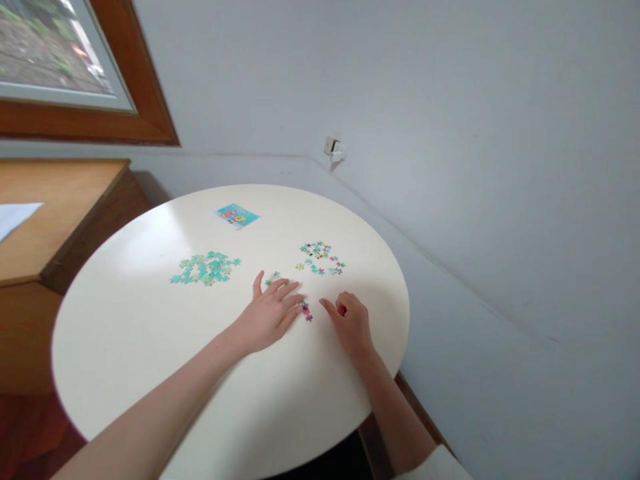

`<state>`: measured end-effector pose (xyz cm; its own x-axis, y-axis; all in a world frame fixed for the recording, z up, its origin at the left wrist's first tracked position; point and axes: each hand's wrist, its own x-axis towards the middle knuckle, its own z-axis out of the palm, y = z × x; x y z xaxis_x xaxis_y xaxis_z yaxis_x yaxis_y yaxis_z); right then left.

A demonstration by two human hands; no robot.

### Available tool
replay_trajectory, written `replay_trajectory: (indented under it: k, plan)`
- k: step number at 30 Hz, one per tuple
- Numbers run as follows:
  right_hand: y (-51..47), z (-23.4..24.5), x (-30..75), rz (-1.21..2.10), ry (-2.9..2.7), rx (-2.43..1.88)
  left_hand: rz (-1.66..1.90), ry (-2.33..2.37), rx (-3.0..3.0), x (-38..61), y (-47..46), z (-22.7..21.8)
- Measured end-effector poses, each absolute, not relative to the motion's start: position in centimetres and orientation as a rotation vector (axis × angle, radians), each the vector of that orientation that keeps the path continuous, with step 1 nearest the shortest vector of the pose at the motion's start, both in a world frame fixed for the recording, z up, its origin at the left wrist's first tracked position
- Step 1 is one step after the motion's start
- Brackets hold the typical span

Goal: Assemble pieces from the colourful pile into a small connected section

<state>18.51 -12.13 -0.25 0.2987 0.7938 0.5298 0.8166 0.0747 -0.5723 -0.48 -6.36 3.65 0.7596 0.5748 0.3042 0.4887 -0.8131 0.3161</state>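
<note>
My left hand (274,310) lies with its fingers spread over a few jigsaw puzzle pieces, partly hiding them. Pink puzzle pieces (307,312) show just past its fingertips, and greenish ones (273,279) peek out beyond its thumb and index finger. To the right, my right hand (350,320) is closed, its fingers curled in and its thumb pointing left towards the pink pieces. What it holds, if anything, is hidden. Beyond both hands is a loose group of mixed-colour puzzle pieces (318,251). A larger heap of mostly teal puzzle pieces (207,268) lies left of my left hand.
All of this rests on a round white table (150,347). A colourful picture card (237,216) lies towards its far side. A wooden desk (75,207) with a white sheet (15,217) stands at left. A socket with a white plug (336,152) is on the wall behind.
</note>
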Motion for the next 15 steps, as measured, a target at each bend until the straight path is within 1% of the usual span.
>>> replay_trajectory:
  k: [4,9,15]
  plan:
    - [-12.1,-0.1,18.5,-0.007,-1.422,-1.693,0.668,0.955,2.686,-0.5,-5.8,3.5]
    - [-11.7,-0.2,18.9,0.115,-1.276,-1.690,0.747,1.051,2.566,-0.6,-5.3,3.4]
    - [-10.5,-1.0,20.6,0.189,-1.153,-1.681,0.825,1.162,2.376,-0.8,-4.4,2.9]
